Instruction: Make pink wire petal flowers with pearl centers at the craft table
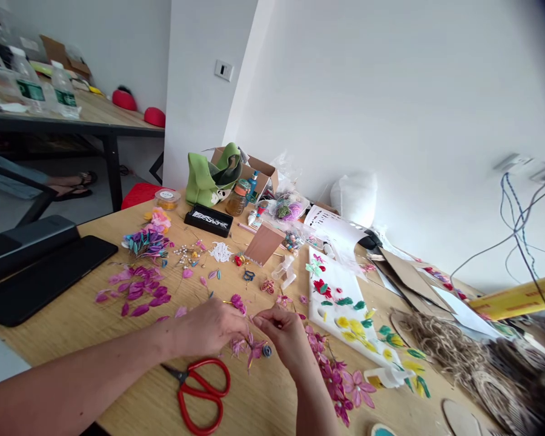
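Observation:
My left hand point(218, 328) and my right hand point(285, 338) meet fingertip to fingertip low over the table, both closed in a pinch. What lies between the fingers is too small to make out. Directly below the fingertips show pale pink petal flowers point(255, 349); whether they hang from my left hand or rest on the table I cannot tell. A magenta flower point(238, 304) sits just beyond my left fingers. Beside the pink flowers is a small dark spool point(266, 350). Red-handled scissors point(203, 387) lie nearer to me, under my left forearm.
Loose magenta petals point(138, 287) and beads point(188, 254) are spread at left. Finished pink flowers point(333, 378) lie right of my right hand, by a white foam board point(315, 287) bearing coloured petals. A black tray point(209, 220) and green bag point(204, 178) stand at the back.

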`<state>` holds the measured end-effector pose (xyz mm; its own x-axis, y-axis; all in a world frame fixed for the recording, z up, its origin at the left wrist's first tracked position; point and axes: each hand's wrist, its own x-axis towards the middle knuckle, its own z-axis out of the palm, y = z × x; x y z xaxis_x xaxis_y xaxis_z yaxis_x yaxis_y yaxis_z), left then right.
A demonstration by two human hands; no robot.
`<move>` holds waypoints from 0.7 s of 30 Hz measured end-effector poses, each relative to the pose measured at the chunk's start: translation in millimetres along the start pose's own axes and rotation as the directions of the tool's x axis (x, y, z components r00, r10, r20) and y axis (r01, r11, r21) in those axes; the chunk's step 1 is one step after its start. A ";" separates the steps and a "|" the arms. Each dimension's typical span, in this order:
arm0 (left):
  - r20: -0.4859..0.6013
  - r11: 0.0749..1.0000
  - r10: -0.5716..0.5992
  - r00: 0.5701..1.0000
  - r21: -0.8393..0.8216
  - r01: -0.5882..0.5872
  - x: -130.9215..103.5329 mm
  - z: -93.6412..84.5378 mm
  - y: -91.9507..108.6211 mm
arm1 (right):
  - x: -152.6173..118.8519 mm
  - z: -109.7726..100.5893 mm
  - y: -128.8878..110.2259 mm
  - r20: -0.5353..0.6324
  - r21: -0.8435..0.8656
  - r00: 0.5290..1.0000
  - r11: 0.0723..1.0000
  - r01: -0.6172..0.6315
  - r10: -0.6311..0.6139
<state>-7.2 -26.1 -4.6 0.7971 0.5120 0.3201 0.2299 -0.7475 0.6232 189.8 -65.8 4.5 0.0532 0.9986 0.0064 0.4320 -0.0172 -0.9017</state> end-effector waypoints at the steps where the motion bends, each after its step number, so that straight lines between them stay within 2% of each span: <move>1: 0.001 0.990 -0.045 0.999 -0.130 0.045 0.9 -1.1 1.9 | 0.6 -1.5 1.6 0.009 0.024 1.000 1.000 -0.009 0.009; 3: 0.046 0.894 -0.187 0.981 -0.407 0.189 3.4 -3.4 5.2 | 1.2 -1.9 2.8 0.021 0.061 1.000 0.998 -0.014 0.012; 5: 0.087 0.700 -0.350 0.933 -0.638 0.322 6.3 -6.3 6.8 | 0.7 1.5 1.1 0.044 0.099 0.999 0.995 -0.019 0.015; 6: 0.093 0.612 -0.415 0.905 -0.708 0.353 7.9 -8.1 6.8 | 0.2 4.4 -0.8 0.060 0.112 0.998 0.993 -0.022 0.015; 8: 0.052 0.522 -0.517 0.854 -0.772 0.363 10.8 -12.0 5.6 | -1.6 11.6 -5.7 0.091 0.127 0.996 0.991 -0.027 0.016; 11: -0.029 0.518 -0.638 0.769 -0.756 0.401 14.1 -15.6 1.6 | -5.8 22.7 -13.7 0.139 0.123 0.990 0.992 -0.041 0.024; 14: -0.092 0.606 -0.676 0.731 -0.634 0.481 15.0 -13.3 -3.4 | -11.1 30.4 -21.0 0.157 0.060 0.988 0.998 -0.016 0.007; 16: -0.171 0.714 -0.635 0.753 -0.501 0.489 13.6 -8.5 -6.6 | -14.2 32.6 -24.8 0.150 -0.005 0.988 0.999 0.032 -0.031; 18: -0.273 0.857 -0.505 0.819 -0.274 0.437 10.7 -2.5 -9.2 | -16.1 32.4 -27.0 0.148 -0.054 0.985 0.994 0.095 -0.087; 19: -0.293 0.911 -0.413 0.862 -0.130 0.392 8.8 0.4 -10.2 | -16.3 31.4 -27.3 0.146 -0.067 0.982 0.990 0.128 -0.117; 21: -0.236 0.948 -0.245 0.940 0.142 0.283 4.8 5.1 -11.1 | -15.6 28.1 -26.5 0.119 -0.090 0.979 0.980 0.176 -0.165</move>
<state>-3.1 -17.5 -13.5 0.5613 0.7647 0.3164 0.5231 -0.6241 0.5803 152.2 -79.5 16.1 -0.1260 0.9866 0.1036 0.5137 0.1542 -0.8440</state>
